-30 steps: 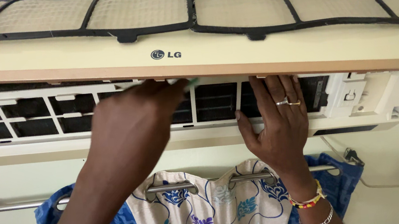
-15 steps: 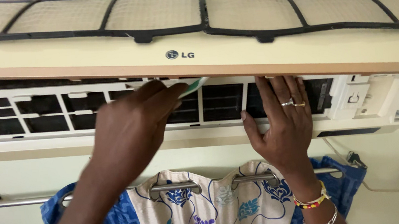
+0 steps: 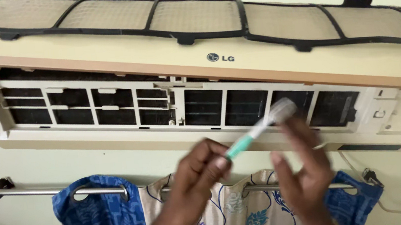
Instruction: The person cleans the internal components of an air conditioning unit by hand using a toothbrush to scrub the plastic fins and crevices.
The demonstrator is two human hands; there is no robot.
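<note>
We're mid brush-cleaning: left hand (image 3: 198,173) pinching the toothbrush (image 3: 257,130) below the open air conditioner (image 3: 113,131), right hand (image 3: 302,171) open, empty beside the bristles. Next we're probably needing bristles against the grille.

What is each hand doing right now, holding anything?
Left hand: fingers closed around the green handle of the toothbrush.
Right hand: open, holding nothing, fingers spread just below the brush head; blurred, so contact cannot be told.
</note>
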